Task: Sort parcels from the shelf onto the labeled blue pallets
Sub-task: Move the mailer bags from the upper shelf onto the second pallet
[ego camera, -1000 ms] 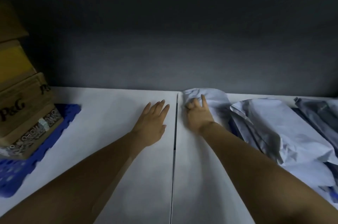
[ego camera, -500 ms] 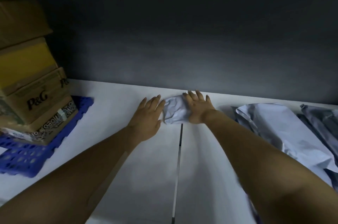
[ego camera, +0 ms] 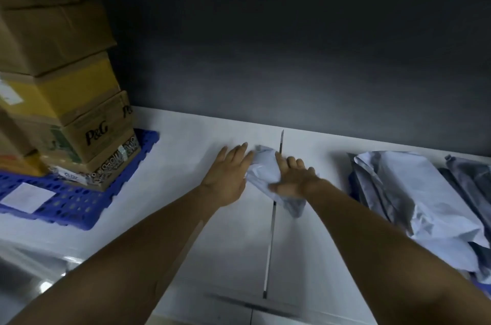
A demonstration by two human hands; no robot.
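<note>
Since half a second ago, the small grey parcel (ego camera: 265, 174) has slid leftward across the seam (ego camera: 272, 221) in the white worktop (ego camera: 233, 250), and the blue pallet (ego camera: 66, 203) with its stacked cardboard boxes (ego camera: 66, 101) shows more fully at left.

Head view: the right hand (ego camera: 293, 178) lies flat on top of the parcel, fingers (ego camera: 281, 162) spread and pressing rather than curled round it. The left hand (ego camera: 228, 173) rests open on the worktop, its fingertips touching the parcel's left edge, holding nothing. More grey mailers (ego camera: 425, 205) lie well apart at right.

To do this well, I judge the soft bag should be gathered between both palms and lifted, not dragged, since crumpled film may snag at the seam. The pallet's white label (ego camera: 28, 197) is too blurred to read, so check it before placing.
</note>
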